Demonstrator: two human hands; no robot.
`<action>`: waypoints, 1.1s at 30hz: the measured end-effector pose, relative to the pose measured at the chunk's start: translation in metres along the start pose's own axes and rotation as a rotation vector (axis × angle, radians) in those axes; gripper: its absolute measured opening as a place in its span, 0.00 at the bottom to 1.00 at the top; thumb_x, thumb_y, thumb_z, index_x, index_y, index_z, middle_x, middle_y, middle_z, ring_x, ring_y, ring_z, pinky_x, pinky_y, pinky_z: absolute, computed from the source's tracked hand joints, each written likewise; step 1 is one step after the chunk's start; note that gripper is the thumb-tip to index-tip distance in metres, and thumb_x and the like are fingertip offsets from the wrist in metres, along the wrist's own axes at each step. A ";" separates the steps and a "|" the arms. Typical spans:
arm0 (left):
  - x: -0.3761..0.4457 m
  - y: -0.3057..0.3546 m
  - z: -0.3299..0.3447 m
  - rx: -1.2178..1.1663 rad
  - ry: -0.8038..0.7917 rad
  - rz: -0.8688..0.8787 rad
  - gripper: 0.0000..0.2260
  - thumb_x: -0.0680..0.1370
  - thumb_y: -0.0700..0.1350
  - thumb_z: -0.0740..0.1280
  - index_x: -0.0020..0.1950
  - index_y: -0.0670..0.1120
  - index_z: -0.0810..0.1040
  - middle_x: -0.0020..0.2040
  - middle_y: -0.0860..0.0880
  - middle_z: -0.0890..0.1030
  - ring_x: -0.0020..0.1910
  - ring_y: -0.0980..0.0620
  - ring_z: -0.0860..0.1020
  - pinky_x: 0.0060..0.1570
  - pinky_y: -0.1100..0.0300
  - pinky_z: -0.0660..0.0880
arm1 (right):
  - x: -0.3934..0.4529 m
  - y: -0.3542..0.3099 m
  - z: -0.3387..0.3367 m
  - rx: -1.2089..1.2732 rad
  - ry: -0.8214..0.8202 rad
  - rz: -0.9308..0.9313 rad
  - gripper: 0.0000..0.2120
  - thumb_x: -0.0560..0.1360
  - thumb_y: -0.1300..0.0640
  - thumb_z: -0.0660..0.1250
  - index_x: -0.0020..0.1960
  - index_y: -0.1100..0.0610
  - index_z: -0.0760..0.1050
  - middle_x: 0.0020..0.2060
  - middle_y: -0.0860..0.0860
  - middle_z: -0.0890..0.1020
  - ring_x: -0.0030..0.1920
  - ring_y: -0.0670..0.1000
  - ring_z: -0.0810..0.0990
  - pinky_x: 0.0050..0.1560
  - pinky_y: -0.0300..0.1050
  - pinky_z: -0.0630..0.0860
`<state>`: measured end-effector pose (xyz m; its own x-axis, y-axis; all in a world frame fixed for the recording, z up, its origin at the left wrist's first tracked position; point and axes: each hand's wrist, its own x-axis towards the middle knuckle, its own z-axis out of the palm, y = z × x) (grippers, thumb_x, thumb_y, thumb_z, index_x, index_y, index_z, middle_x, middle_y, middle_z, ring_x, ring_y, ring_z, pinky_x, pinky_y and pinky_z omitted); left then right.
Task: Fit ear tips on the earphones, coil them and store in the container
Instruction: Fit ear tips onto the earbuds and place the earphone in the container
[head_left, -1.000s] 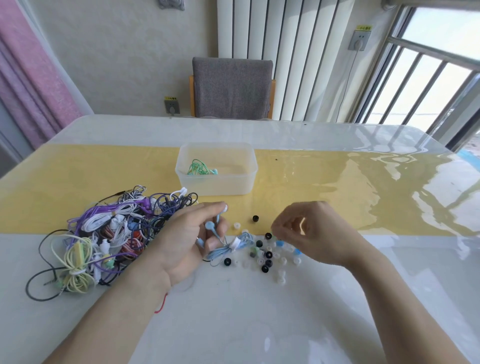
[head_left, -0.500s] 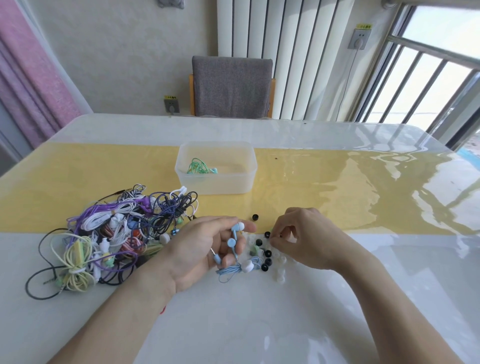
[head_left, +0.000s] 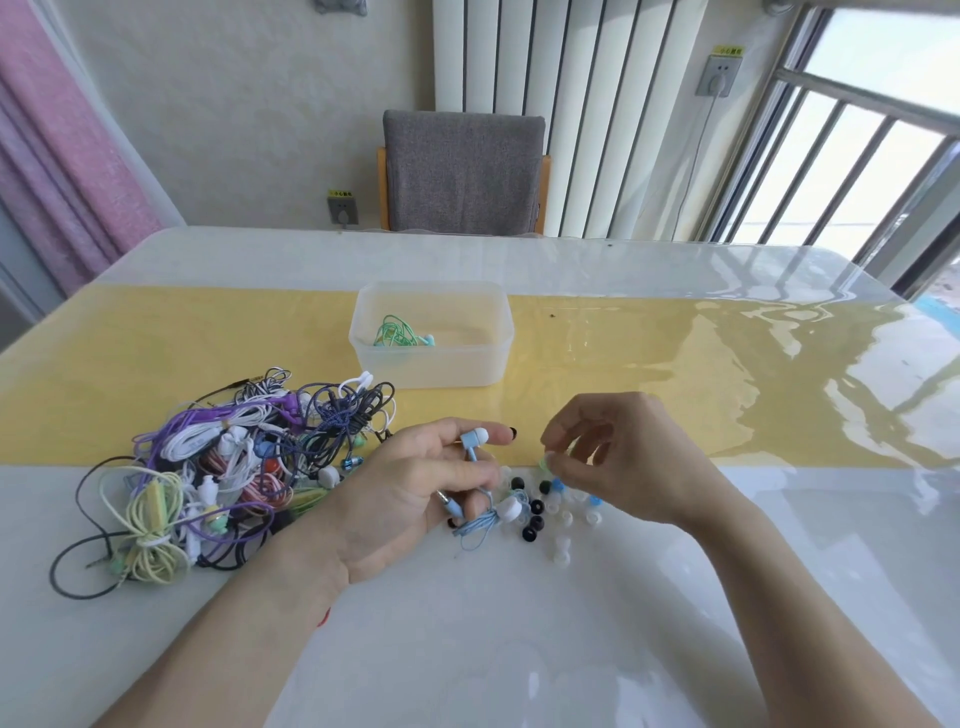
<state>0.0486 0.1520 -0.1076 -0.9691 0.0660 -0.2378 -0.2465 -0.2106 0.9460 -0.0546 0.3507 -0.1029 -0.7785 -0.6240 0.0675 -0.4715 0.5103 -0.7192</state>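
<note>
earphones (head_left: 475, 441) in light blue sit in the left hand (head_left: 410, 493), fingers curled round the thin cable, one bud poking up by the fingertips and the other bud with a white tip hanging down just under the hand. right hand (head_left: 623, 462) is just beside it, thumb and forefinger pinching a small pale green ear tip (head_left: 546, 461). loose ear tips (head_left: 540, 512), black, blue and clear, lie scattered on the table (head_left: 519, 649) under and between both hands. container (head_left: 431, 335) sits beyond the hands, a coiled green pair in it. tangled pile of earphones (head_left: 228, 467) is out to the left of the left hand.
</note>
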 end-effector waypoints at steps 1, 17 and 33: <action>0.000 0.000 0.000 -0.012 -0.003 0.000 0.20 0.69 0.39 0.68 0.61 0.40 0.78 0.38 0.48 0.75 0.31 0.51 0.73 0.35 0.60 0.67 | 0.000 0.002 0.001 -0.040 -0.022 -0.007 0.08 0.71 0.62 0.75 0.42 0.49 0.82 0.36 0.42 0.85 0.34 0.41 0.81 0.34 0.30 0.72; -0.001 0.002 0.002 -0.132 0.034 0.214 0.22 0.70 0.35 0.69 0.64 0.38 0.72 0.41 0.44 0.81 0.38 0.48 0.79 0.42 0.60 0.77 | -0.004 -0.018 0.003 0.631 -0.099 -0.072 0.11 0.68 0.59 0.76 0.43 0.64 0.78 0.34 0.59 0.83 0.33 0.53 0.81 0.37 0.43 0.77; -0.003 0.005 0.008 0.023 0.203 0.295 0.12 0.69 0.44 0.73 0.48 0.41 0.76 0.33 0.43 0.80 0.24 0.54 0.73 0.26 0.68 0.68 | -0.007 -0.027 0.019 0.849 -0.011 -0.051 0.07 0.67 0.62 0.75 0.45 0.63 0.82 0.35 0.61 0.84 0.33 0.56 0.84 0.36 0.46 0.81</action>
<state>0.0501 0.1585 -0.1001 -0.9817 -0.1903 0.0098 0.0427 -0.1695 0.9846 -0.0289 0.3299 -0.0964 -0.7588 -0.6419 0.1102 -0.0314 -0.1329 -0.9906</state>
